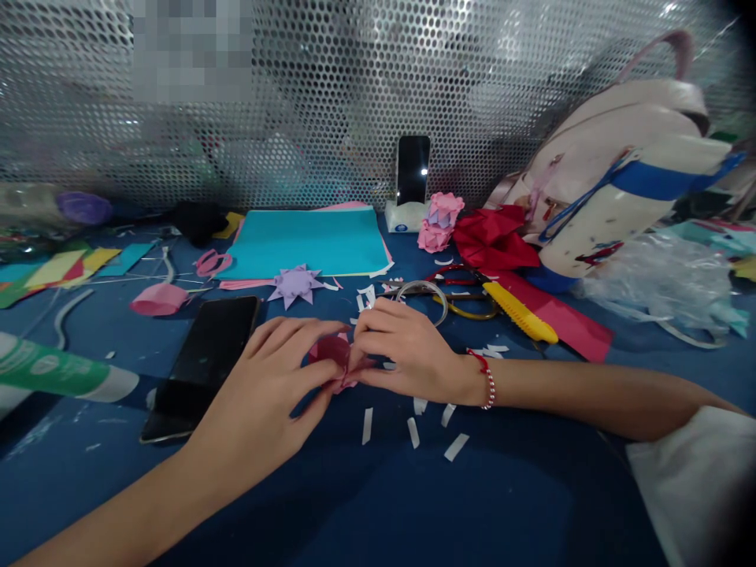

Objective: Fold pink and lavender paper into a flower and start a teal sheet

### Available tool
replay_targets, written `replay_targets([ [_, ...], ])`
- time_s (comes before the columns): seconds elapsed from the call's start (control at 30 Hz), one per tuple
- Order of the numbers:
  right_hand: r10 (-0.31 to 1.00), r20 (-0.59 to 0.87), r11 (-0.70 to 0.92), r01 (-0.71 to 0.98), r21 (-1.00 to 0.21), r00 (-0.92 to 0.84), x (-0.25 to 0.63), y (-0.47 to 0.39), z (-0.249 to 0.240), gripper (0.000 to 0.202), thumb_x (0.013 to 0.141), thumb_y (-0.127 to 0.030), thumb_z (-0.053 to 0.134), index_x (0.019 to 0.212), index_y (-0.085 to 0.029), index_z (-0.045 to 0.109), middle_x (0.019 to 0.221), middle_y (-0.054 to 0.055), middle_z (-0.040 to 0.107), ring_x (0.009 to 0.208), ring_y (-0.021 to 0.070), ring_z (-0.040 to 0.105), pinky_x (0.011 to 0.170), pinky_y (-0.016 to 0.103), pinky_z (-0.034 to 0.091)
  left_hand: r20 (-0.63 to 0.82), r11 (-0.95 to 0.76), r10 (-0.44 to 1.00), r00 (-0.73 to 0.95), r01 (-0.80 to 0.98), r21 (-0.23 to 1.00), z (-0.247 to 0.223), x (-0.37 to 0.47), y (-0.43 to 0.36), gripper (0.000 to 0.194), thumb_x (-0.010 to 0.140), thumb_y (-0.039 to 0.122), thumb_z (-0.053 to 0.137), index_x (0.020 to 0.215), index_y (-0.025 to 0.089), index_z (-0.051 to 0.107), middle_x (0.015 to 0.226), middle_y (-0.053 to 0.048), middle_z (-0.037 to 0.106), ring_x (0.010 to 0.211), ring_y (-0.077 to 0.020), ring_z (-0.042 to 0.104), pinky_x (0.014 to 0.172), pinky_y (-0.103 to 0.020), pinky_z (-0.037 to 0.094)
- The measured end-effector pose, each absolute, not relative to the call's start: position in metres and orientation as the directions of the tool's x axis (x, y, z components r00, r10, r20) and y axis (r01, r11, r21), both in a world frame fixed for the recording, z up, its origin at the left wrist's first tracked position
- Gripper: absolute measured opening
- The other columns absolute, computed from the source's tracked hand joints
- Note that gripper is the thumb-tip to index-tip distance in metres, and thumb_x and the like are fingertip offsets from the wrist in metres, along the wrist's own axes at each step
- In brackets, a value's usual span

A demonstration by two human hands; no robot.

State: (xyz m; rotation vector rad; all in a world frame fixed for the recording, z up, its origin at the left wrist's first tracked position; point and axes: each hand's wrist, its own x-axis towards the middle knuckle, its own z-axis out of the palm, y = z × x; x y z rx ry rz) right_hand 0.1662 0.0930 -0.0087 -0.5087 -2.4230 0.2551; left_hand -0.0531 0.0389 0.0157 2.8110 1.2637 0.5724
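Note:
Between my two hands is a small pink paper piece [331,352], curved like a ring, its lower edge hidden by fingers. My left hand [277,378] pinches its near side between thumb and fingers. From the right, my right hand [402,346] grips the same paper with its fingertips; a red-and-beaded bracelet [487,379] circles that wrist. Just beyond lies a purple paper star [295,285]. A black phone [204,366] rests flat beside my left hand. White paper strips [457,447] are scattered near my right hand, and a tape roll [422,301] sits behind it.
Blue paper sheets [307,240] lie at the back, beside a phone [413,169] standing upright. To the right are scissors [472,303], a yellow cutter [520,311], red paper [567,319], a bottle [614,205] and a backpack [596,126]. A green-white tube [64,368] lies left.

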Motion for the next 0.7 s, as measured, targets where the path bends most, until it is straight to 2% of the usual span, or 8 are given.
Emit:
replay_targets([
  [0.2,0.392,0.540,0.919,0.299,-0.256,-0.745,0.168,0.097,-0.005,0.029,0.092,-0.044,0.066,0.084,-0.016,0.062,0.089,0.004,0.060,0.083,0.0168,0.049,0.076,0.029,0.040,0.330,-0.708,0.686,0.648,0.700,0.097,0.014,-0.052,0.035,0.020,0.092,0.016,0.051,0.092,0.023,0.070,0.128,-0.009,0.062,0.121,-0.0333,0.054,0.099,-0.055,0.044],
  [0.33,0.360,0.572,0.933,0.282,-0.223,-0.737,0.168,0.099,-0.005,0.038,0.092,-0.054,0.062,0.094,-0.015,0.062,0.095,0.006,0.059,0.087,0.0176,0.050,0.078,0.030,0.041,0.320,-0.720,0.666,0.674,0.693,0.040,0.016,-0.051,0.032,0.022,0.093,0.016,0.050,0.094,0.024,0.070,0.127,-0.010,0.062,0.125,-0.0338,0.052,0.105,-0.059,0.039],
  [0.5,0.311,0.566,0.950,0.235,-0.205,-0.764,0.168,0.095,-0.004,0.024,0.097,-0.041,0.060,0.092,-0.018,0.065,0.095,0.005,0.061,0.086,0.0170,0.049,0.078,0.030,0.039,0.309,-0.702,0.690,0.654,0.708,0.069,0.018,-0.055,0.035,0.021,0.092,0.017,0.053,0.093,0.028,0.070,0.135,-0.006,0.058,0.128,-0.0338,0.050,0.105,-0.060,0.039],
  [0.7,0.309,0.572,0.951,0.239,-0.197,-0.759,0.165,0.088,-0.002,0.022,0.099,-0.031,0.055,0.087,-0.018,0.068,0.091,0.005,0.061,0.083,0.0171,0.047,0.076,0.031,0.038,0.351,-0.699,0.696,0.626,0.702,0.136,0.016,-0.057,0.038,0.014,0.093,0.021,0.056,0.095,0.029,0.068,0.134,-0.004,0.060,0.125,-0.0331,0.053,0.104,-0.059,0.041],
])
